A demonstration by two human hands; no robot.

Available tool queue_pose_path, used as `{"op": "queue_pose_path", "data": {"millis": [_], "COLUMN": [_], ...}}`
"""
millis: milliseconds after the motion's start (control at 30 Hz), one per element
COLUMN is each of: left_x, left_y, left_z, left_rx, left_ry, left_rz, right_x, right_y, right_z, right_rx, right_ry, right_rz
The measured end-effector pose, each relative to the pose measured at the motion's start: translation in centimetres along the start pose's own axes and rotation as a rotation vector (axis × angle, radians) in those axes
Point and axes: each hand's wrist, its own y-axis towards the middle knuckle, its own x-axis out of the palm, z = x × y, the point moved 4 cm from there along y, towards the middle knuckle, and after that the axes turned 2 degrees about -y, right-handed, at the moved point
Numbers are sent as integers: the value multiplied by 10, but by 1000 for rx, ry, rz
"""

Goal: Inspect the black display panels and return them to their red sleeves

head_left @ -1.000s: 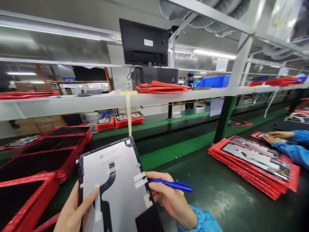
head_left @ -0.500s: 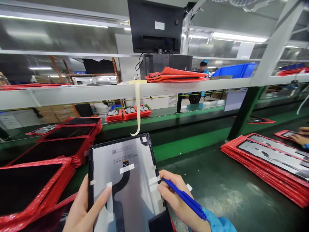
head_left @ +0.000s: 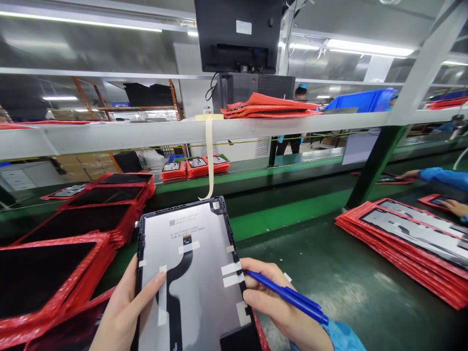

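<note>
At panel (head_left: 204, 229) right edge: right hand (head_left: 276, 309) fingers closed round blue pen (head_left: 288, 296), tip now at white tape strips (head_left: 231, 274), apparently touching; earlier pointed away. Left hand (head_left: 120, 317) fingers grip panel left edge, thumb on back. Panel held above desk (head_left: 347, 278), beside red trays (head_left: 54, 253).

Bench (head_left: 340, 287): dark green, glossy top. Near left: left tray stacks (head_left: 54, 258), red, with dark panels face up. Right: right tray stack (head_left: 409, 243), red and fanned, holding grey panels. Far shelf (head_left: 146, 131) carries a red pile (head_left: 266, 106) and a blue bin (head_left: 360, 100).
</note>
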Motion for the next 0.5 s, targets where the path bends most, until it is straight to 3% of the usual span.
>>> {"op": "queue_pose_path", "data": {"millis": [200, 367, 500], "left_x": [-2, -3, -2], "left_y": [1, 1, -3], "left_z": [-2, -1, -1], "left_rx": [18, 23, -24], "left_ry": [1, 24, 2], "left_rz": [27, 9, 31], "right_x": [3, 5, 8], "right_y": [-2, 0, 1], "right_z": [7, 2, 4], "right_rx": [37, 24, -8], "right_ry": [-20, -248, -281], "right_rz": [-145, -85, -93]}}
